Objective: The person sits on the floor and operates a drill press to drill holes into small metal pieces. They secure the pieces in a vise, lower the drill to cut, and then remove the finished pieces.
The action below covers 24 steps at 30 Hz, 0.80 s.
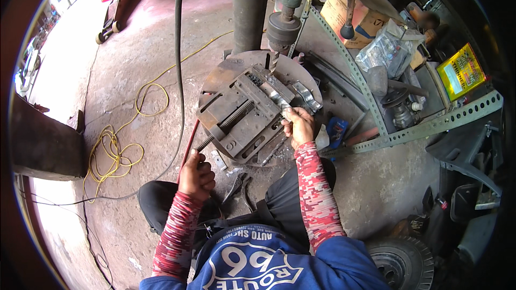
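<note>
One wide fisheye view from head height, downward over the shirt [252, 255] to the nearby vise [243, 114].

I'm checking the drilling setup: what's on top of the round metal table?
A metal vise sits on the round table, with a curved metal piece to its right. The surface under the vise is covered, as is whatever lies behind the right hand.

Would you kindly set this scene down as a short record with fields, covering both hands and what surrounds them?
Left hand: closed on the outer end of the vise screw
Right hand: holding a shiny metal piece at the vise
Work surface: round metal table, under the vise
Above table: drill bit
Floor, left: yellow cord, loosely coiled
Upper right: cardboard box, yellow tin
Lower right: tyre
</note>
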### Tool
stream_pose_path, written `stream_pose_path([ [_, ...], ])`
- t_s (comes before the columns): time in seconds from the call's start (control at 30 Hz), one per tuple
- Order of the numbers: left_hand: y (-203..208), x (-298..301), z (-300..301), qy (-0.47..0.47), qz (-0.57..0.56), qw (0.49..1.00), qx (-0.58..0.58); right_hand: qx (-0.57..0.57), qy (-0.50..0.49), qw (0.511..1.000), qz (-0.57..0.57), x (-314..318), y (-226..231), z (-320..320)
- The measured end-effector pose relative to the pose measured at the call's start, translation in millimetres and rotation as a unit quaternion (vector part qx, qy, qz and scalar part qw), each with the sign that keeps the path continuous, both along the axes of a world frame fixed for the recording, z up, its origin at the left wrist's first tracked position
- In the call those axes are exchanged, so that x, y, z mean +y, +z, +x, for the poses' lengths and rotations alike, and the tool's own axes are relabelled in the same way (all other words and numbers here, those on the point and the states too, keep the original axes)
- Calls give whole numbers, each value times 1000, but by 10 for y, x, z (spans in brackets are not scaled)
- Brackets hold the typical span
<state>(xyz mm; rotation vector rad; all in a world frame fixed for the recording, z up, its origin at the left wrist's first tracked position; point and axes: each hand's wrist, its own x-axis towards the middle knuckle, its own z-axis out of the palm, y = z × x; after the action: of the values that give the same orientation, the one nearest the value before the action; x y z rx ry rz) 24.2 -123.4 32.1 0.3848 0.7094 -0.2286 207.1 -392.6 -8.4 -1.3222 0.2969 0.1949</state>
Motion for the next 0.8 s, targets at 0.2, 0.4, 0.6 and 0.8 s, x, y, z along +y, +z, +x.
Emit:
stream_pose_path([
  [0.2, -19, 385, 84, -64, -304, 949, -51, 14, -5, 1000, 11, -2, -41, 18],
  [0.4, -88, 248, 79, -16, -178, 984, -8, 12, -2, 1000, 26, -9, -36, 7],
  [0.6, -39, 5, 77, -18, 114, 992, 55, 13, -2, 999, 34, -10, -53, 11],
  [0.8, -121, -19, 93, 11, 102, 993, 51, 7, 9, 999, 49, -23, -58, 3],
])
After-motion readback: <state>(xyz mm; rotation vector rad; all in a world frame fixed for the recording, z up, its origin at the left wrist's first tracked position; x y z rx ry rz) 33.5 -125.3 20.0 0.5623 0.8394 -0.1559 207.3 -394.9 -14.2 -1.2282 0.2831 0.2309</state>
